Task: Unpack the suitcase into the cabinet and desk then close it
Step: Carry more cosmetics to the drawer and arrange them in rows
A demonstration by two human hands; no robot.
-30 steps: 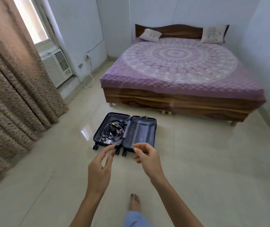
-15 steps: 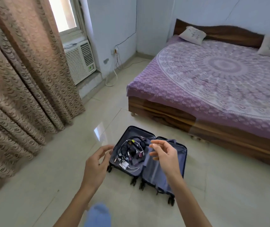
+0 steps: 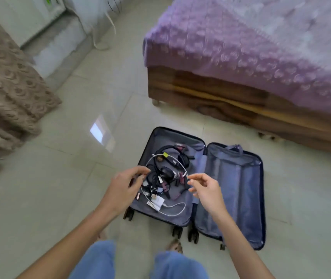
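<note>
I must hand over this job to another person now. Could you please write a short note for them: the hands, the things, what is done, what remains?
Left hand: fingers curled over the tangle of cables; I cannot tell if it grips anything.
Right hand: relaxed, holding nothing, above the same half.
Suitcase: open flat on the floor by the bed; its other half shows only lining.
Done: suitcase is open.
Left: move the contents to cabinet and desk (neither in view), then close it.
</note>
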